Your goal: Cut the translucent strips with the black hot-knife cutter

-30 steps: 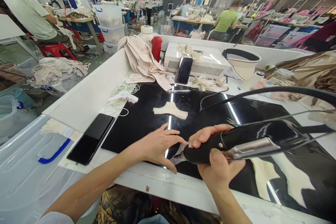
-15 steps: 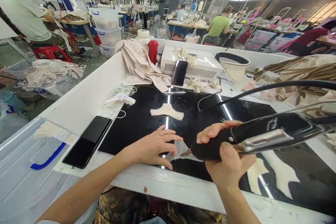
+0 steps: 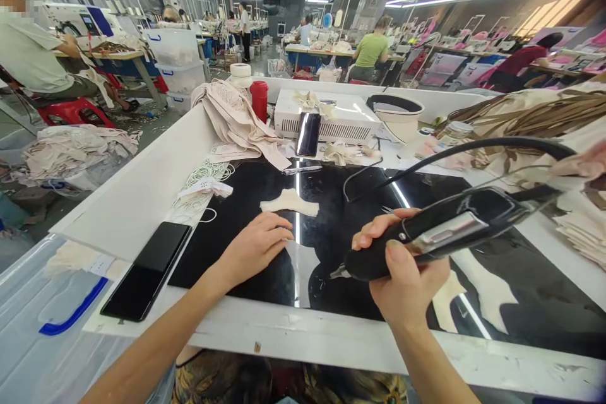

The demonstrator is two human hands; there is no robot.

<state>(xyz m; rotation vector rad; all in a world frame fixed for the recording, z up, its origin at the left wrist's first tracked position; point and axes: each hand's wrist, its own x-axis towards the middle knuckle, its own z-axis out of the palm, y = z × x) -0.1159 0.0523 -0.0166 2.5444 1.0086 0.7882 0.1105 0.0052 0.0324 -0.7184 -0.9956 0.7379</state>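
In my right hand (image 3: 407, 284) is a black corded hand tool (image 3: 426, 237) with a silver lever on its side. Its pointed metal tip faces left, just above the glossy black work surface (image 3: 227, 202). My left hand (image 3: 255, 246) reaches over the surface, palm down, fingers close together and lightly bent; its thumb is hidden. Beside those fingertips lies a thin, see-through grey piece (image 3: 303, 268); whether they touch it is unclear. A cream curved fabric piece (image 3: 290, 202) lies just beyond. Two more cream pieces (image 3: 485, 290) are partly behind my right forearm.
A black phone (image 3: 146, 271) lies at the left edge, near looped white cord (image 3: 211, 170). Behind stand a white vented box (image 3: 326, 117), another phone (image 3: 307, 134), a red bottle (image 3: 259, 101) and heaped fabric strips (image 3: 231, 117). The tool's black cable (image 3: 473, 146) arches right. Other people sit farther off.
My left hand has moved away from the tool tip, up and left, its spread fingers drawing together. The see-through piece shows more. The tool stays in my right hand; the view has shifted.
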